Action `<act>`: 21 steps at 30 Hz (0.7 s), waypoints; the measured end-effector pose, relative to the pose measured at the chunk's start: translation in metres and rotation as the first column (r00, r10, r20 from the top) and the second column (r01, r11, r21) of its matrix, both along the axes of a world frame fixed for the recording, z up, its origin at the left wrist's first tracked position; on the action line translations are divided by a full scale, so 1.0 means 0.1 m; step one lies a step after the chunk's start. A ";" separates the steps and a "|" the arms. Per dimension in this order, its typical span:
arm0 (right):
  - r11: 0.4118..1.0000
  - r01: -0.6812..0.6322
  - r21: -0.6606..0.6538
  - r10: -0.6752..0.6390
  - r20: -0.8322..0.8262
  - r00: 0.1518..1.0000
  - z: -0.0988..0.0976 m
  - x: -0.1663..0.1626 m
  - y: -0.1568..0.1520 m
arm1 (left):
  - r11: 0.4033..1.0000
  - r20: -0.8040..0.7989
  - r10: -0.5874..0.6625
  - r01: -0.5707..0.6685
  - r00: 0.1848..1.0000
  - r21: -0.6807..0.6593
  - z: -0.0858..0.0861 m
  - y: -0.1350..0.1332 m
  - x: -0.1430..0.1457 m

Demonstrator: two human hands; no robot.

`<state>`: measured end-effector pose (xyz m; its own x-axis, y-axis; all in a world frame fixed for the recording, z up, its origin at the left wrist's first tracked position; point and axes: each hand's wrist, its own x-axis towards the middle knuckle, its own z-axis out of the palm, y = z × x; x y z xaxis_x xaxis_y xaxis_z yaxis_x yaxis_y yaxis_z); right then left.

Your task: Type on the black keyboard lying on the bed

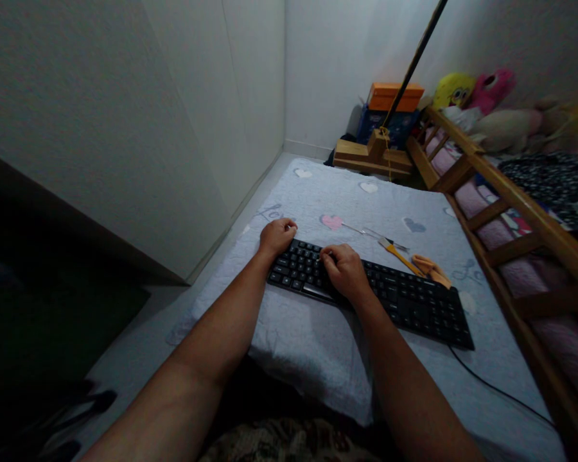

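The keyboard (414, 305) looks light and stiff; hold its ends. Your left hand (275, 237) curls at its ten-o'clock corner, your right hand (345, 267) over its keys (301, 264); grips unclear.

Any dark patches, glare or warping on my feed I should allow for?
Head view: dim overall, with the lower left sunk in near-black; head view: keys on the black keyboard hard to read, faint sheen on the space bar; head view: soft shadow on the sheet near the right forearm; head view: forearms look stretched toward the bottom edge, toys grainy.
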<state>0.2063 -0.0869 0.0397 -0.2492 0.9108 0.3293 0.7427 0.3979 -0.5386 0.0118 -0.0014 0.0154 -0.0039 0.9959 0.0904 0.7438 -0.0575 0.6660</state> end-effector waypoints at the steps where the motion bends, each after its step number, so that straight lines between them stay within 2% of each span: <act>1: 1.000 0.000 0.001 0.000 -0.001 1.000 0.00 0.00 0.00 | 1.000 -0.003 0.003 -0.003 1.000 -0.004 0.00 0.00 0.00; 21: 1.000 -0.013 0.012 0.014 -0.014 1.000 0.00 0.00 0.00 | 1.000 -0.013 -0.012 0.012 1.000 0.001 0.01 -0.01 0.00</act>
